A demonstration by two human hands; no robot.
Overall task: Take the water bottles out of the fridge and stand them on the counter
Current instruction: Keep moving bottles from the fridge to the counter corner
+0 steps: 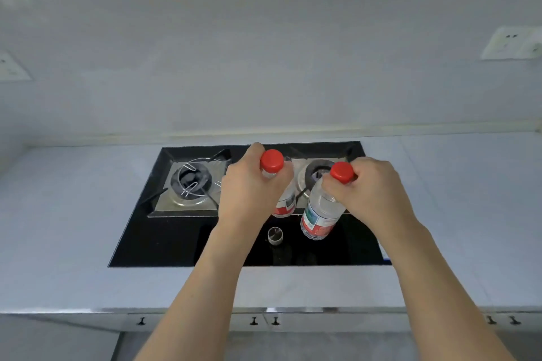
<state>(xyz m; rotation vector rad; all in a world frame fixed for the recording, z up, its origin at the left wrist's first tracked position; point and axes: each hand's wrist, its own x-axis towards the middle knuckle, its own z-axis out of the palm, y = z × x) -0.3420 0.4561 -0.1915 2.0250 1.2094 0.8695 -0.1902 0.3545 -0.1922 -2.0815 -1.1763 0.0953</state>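
Bottles both in hand, held over black stove set into counter (73, 214). Left hand (249, 190) curls round neck of left bottle (283, 208); right hand (372, 193) pinches neck of right bottle (319, 214) just under red cap. I judge neither base is down yet. I'd steer both off stove toward bare counter at left or right edge, keep necks upright, lower till bases sit flat, then loosen fingers. Avoid knob (275, 235) and burners.

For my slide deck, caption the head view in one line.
Both hands, left hand and right hand, grip red-capped water bottles by the neck above a gas hob.
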